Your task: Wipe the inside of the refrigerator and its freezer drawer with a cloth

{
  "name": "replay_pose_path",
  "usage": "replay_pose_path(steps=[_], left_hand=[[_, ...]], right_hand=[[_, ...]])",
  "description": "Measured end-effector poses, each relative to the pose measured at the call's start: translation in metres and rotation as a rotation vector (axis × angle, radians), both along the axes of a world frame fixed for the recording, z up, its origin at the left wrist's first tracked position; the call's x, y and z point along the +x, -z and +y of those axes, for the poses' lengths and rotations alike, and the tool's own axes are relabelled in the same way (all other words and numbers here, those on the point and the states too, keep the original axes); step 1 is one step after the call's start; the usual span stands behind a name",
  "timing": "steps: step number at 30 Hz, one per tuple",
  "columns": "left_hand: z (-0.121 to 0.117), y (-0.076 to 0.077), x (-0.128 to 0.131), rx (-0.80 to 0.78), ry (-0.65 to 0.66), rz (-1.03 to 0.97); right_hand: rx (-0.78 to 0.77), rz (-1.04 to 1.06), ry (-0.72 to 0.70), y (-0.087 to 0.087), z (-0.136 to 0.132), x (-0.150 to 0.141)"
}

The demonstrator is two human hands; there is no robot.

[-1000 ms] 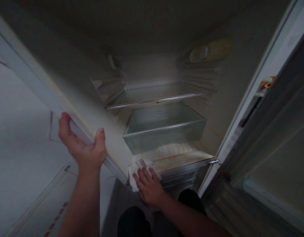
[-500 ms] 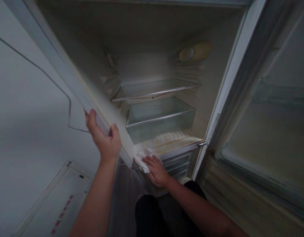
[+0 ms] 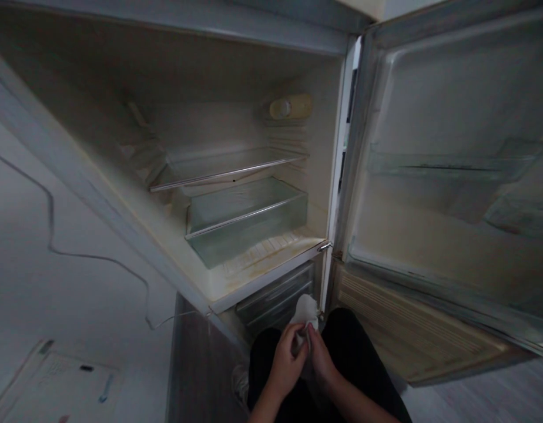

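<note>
Between my knees, in front of the lower compartment, both hands meet around a crumpled white tissue (image 3: 305,308). My left hand (image 3: 285,361) pinches it from the left with thumb and fingers. My right hand (image 3: 322,358) grips it from the right, its fingers partly hidden. The tissue sticks up above the fingertips. Beyond it stands an open fridge; its floor (image 3: 254,267) has yellowish-brown stains along the front edge. A clear drawer (image 3: 249,226) sits on that floor, under a glass shelf (image 3: 227,173).
The open upper door (image 3: 421,235) with clear racks fills the right side, above the open lower door (image 3: 412,329). A light cover (image 3: 293,107) is on the inner right wall. A cable (image 3: 99,258) runs along the left wall, above a white box (image 3: 55,382).
My left hand has let go of the fridge's left edge and taken hold of the tissue. My right hand has lifted the tissue off the fridge's front edge and drawn it back towards my lap.
</note>
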State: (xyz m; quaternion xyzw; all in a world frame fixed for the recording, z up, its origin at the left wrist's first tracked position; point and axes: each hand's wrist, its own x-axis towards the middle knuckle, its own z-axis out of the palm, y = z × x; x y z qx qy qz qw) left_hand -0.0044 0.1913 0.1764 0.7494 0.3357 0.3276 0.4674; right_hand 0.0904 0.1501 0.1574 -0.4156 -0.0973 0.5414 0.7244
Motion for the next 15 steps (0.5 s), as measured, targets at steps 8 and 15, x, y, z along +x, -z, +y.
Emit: replay_pose_path(steps=[8, 15], left_hand=[[0.007, -0.017, 0.015, -0.080, -0.021, 0.052], [-0.032, -0.022, 0.040, 0.016, -0.050, -0.028]], right_hand=[[-0.099, 0.069, 0.065, -0.012, -0.002, 0.016], [-0.033, -0.070, -0.144, -0.024, -0.035, 0.033]])
